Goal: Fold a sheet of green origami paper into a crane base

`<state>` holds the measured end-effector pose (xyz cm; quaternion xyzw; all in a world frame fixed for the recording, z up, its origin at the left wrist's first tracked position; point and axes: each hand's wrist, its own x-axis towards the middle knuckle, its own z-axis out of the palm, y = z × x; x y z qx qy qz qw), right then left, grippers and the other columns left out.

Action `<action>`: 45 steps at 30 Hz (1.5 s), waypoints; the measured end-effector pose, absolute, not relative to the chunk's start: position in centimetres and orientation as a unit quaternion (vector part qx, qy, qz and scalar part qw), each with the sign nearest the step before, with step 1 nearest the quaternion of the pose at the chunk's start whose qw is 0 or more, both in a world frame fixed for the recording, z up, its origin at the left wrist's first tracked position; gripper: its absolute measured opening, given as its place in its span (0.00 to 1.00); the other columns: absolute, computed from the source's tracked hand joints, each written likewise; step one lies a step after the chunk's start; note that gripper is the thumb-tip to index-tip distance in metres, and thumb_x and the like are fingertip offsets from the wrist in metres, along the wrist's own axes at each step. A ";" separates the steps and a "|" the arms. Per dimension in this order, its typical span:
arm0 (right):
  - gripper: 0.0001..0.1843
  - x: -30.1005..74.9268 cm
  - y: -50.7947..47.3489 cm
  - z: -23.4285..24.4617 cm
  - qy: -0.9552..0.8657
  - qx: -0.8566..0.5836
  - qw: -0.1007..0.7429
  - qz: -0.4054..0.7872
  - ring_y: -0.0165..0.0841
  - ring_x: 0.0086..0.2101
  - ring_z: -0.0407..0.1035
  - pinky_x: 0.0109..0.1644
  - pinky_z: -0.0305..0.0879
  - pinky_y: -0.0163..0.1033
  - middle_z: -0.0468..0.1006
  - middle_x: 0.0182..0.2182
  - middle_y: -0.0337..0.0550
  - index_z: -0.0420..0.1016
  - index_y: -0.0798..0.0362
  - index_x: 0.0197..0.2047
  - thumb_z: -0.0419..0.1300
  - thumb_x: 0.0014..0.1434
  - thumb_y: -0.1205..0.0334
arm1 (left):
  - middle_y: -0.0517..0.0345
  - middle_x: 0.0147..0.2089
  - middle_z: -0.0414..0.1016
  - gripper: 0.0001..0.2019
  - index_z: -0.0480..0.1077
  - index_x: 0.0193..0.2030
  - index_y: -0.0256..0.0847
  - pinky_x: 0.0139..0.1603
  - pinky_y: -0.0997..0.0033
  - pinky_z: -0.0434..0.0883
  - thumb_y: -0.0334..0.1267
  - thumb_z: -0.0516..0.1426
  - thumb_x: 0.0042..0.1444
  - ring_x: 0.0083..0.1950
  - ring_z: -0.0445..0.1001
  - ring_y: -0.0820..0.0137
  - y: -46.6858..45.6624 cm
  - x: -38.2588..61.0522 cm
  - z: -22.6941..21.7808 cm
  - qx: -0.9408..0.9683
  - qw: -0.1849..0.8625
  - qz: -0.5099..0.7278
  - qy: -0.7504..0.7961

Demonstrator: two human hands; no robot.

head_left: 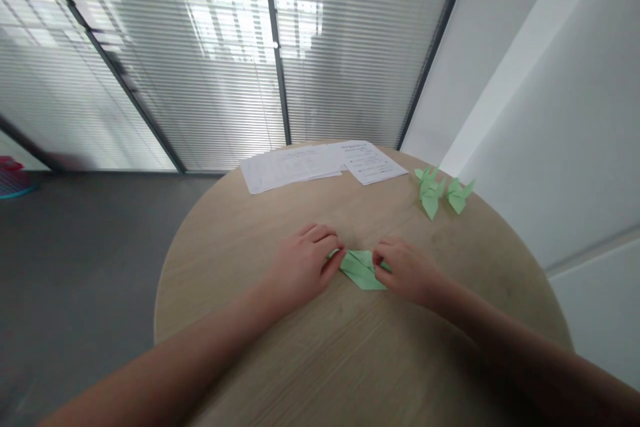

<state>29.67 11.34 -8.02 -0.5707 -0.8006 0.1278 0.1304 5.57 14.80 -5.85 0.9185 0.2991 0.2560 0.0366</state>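
Observation:
A partly folded sheet of light green paper [361,271] lies on the round wooden table between my hands, with crease lines across it. My left hand [315,257] pinches its left corner between thumb and fingers. On the other side, my right hand [403,268] has curled fingers closed on the paper's right edge. Parts of both paper ends are hidden under the fingers. Farther back on the right stand folded green paper cranes, one group [430,192] nearer the middle and another crane [459,195] beside it.
Printed white sheets [295,168] overlap at the far edge of the table [225,240]. Behind them are glass panels with blinds [340,80]. A white wall [565,113] runs along the right. A red and blue basket [14,179] sits on the grey floor at far left.

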 end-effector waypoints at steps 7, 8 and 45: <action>0.15 30.9 11.5 -8.6 -0.788 -0.588 0.140 0.115 0.40 0.41 0.75 0.47 0.66 0.42 0.81 0.43 0.49 0.77 0.55 0.52 0.61 0.63 0.62 | 0.55 0.41 0.80 0.06 0.76 0.42 0.40 0.44 0.63 0.74 0.32 0.57 0.65 0.42 0.78 0.62 12.4 6.7 -5.0 0.969 0.045 0.077 0.232; 0.13 31.0 11.6 -8.6 -0.788 -0.589 0.139 0.113 0.40 0.41 0.75 0.47 0.66 0.42 0.82 0.43 0.49 0.78 0.55 0.50 0.61 0.63 0.62 | 0.54 0.41 0.80 0.06 0.77 0.43 0.40 0.42 0.63 0.74 0.32 0.57 0.65 0.41 0.78 0.61 12.5 7.3 -5.4 0.973 0.031 0.055 0.221; 0.15 32.6 12.9 -10.9 -0.776 -0.587 0.216 0.081 0.45 0.50 0.73 0.58 0.65 0.54 0.82 0.49 0.49 0.85 0.46 0.49 0.59 0.63 0.66 | 0.49 0.48 0.75 0.15 0.74 0.56 0.40 0.53 0.54 0.74 0.40 0.58 0.66 0.52 0.73 0.55 16.7 8.5 -7.9 0.969 0.063 0.076 0.227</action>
